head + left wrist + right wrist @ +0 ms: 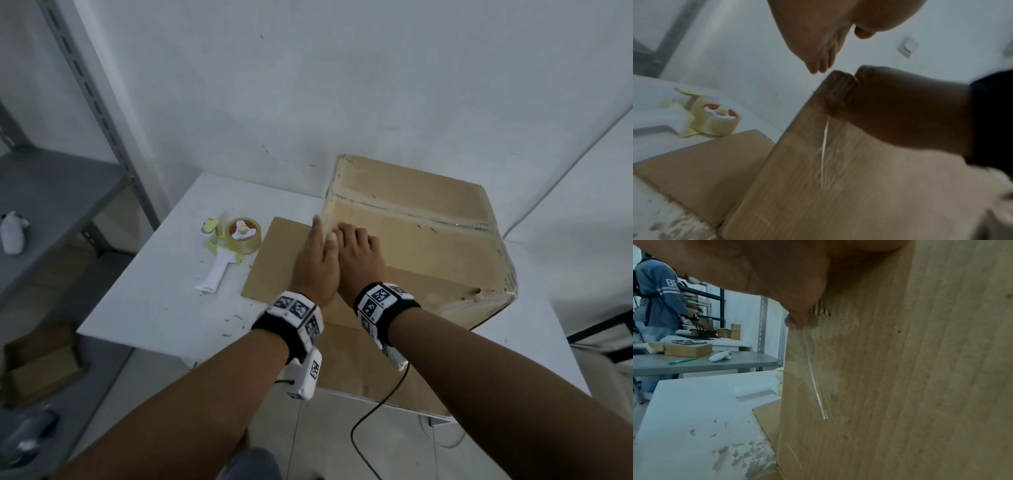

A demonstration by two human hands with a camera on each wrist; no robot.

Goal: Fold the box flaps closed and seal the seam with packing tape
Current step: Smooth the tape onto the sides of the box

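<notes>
tape end being pressed over the box's near-left top corner

head: cardboard box (pixel 421 236) at the table's (pixel 144 308) far right, left hand (pixel 317 263) flat, right hand (pixel 359 253) pressing with bent fingers; dispenser (pixel 236 240) idle. left wrist: tape (pixel 825 146) wrinkled down the side. right wrist: thumb (pixel 797 318) pinning the ridge, which may lift.

Brown cardboard box (pixel 859 186), side face streaked with clear packing tape (pixel 824 154). Right hand (pixel 900 110) presses on the box's top corner, fingers over the edge. Left hand (pixel 818 32) above, fingers straight, pointing down at that corner. Yellow-and-white tape dispenser (pixel 711 120) on white tabletop (pixel 657 146), beside flat cardboard sheet (pixel 701 165).
</notes>
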